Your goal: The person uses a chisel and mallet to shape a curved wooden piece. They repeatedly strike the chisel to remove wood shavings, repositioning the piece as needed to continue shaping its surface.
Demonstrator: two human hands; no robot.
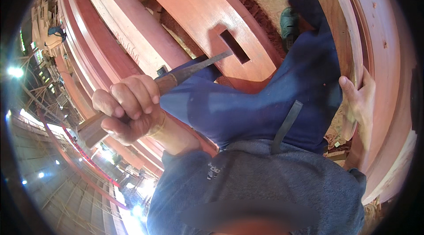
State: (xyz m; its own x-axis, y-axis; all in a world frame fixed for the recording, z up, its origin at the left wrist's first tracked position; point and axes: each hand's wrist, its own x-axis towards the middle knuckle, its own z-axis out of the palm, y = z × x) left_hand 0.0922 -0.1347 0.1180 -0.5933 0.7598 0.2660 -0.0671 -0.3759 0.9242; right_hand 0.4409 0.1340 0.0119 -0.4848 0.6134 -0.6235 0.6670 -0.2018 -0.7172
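Note:
My left hand [128, 107] is closed around the wooden handle of a chisel [190, 71], whose long metal blade slants up to the right. The blade's tip lies at the edge of a dark rectangular mortise [234, 46] cut in a reddish timber beam [194, 7]; whether it touches the wood I cannot tell. At the right, my right hand [363, 102] grips the lower part of a brown wooden block [338, 18], with the thumb on its near side. The other fingers are mostly hidden behind the block.
Several long beams [128, 27] lie side by side at the left. A large plank [386, 45] runs along the right. My legs [265, 98] in blue trousers are between them, and a dark shoe [289, 23] rests on the dusty floor. Wood shavings lie around.

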